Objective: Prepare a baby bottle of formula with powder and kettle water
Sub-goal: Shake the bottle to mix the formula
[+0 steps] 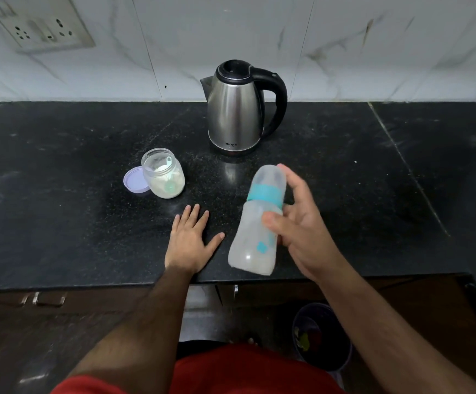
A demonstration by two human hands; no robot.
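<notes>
Black speckled stone counter point(60, 194) below a white marble-tiled wall point(345, 38); switch socket plate point(42, 24) upper left above the counter; dark cabinets point(32, 322) beneath.

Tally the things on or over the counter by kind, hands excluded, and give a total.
Kettle: 1
Jar of powder, open: 1
Jar lid, purple: 1
Scoop in the jar: 1
Baby bottle, held tilted: 1
Total: 5

Black speckled stone counter point(60, 194) is showing pale streaks. Brushed steel kettle point(235, 109) is wearing black lid and handle. Frosted baby bottle point(255, 237) is carrying teal collar, teal prints. Clear powder jar point(163, 173) is showing off-white powder, pale green scoop; lilac round lid point(135, 180) beside. White grey-veined wall tiles point(373, 38).
</notes>
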